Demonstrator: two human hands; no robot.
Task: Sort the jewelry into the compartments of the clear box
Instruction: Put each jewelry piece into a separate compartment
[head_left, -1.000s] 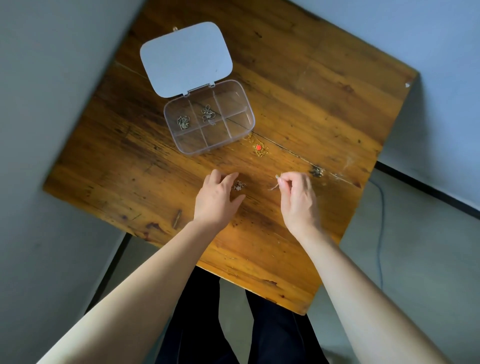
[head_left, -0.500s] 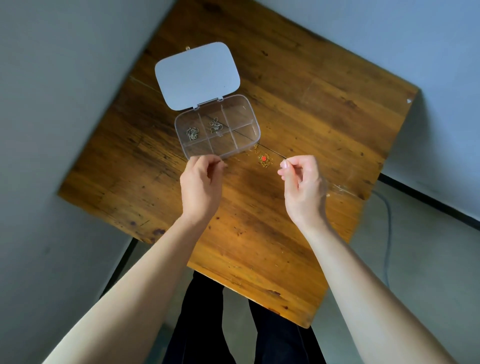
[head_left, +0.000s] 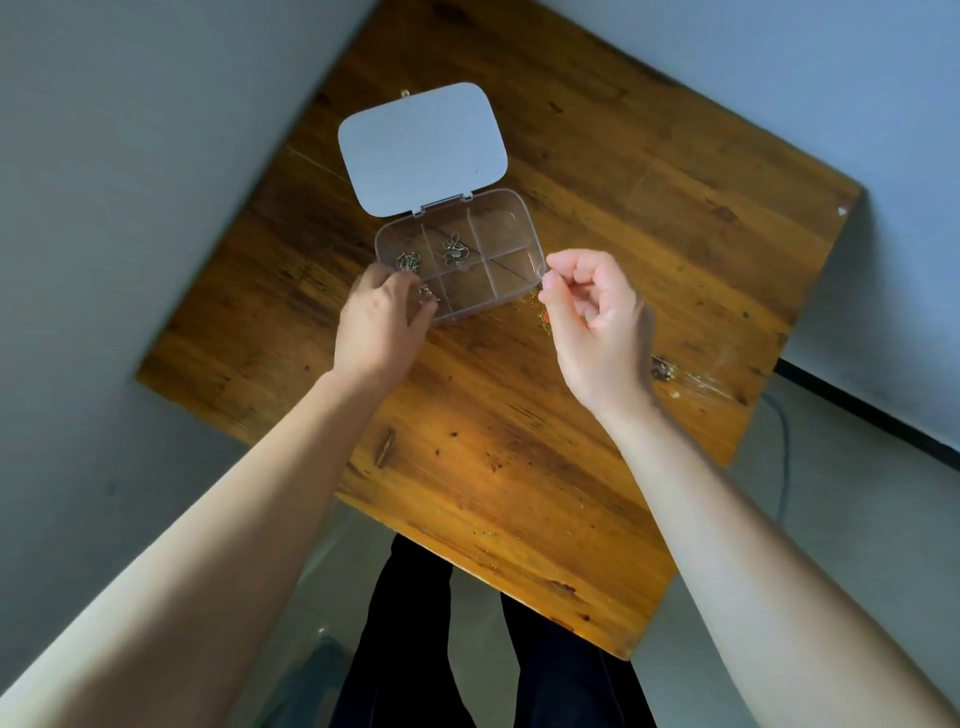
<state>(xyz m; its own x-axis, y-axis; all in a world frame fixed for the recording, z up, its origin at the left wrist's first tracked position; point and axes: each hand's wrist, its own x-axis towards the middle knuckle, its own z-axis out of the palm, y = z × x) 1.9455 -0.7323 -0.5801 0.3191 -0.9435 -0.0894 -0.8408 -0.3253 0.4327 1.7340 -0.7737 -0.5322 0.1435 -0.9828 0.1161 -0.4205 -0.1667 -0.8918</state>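
Note:
The clear box (head_left: 525, 210) lies open on the wooden table (head_left: 519, 447), its white lid (head_left: 421, 145) folded back. It has several compartments. One silver piece (head_left: 408, 261) lies in the far left compartment and another (head_left: 455, 249) in the far middle one. My left hand (head_left: 382, 325) pinches a small silver pendant (head_left: 428, 296) above the near left compartment. My right hand (head_left: 597, 312) is at the box's right end, thumb and forefinger pinched on a fine chain end (head_left: 544, 278). Any chain between my hands is too thin to see.
A gold piece with a red stone (head_left: 542, 314) lies on the table just right of the box, half hidden by my right hand. Another small piece (head_left: 662, 370) lies near the table's right edge. Grey walls close in on the left and at the back.
Both hands have lifted from the table middle and moved forward to the box. The left carried the pendant over the near left compartment; the right came up to the box's right end.

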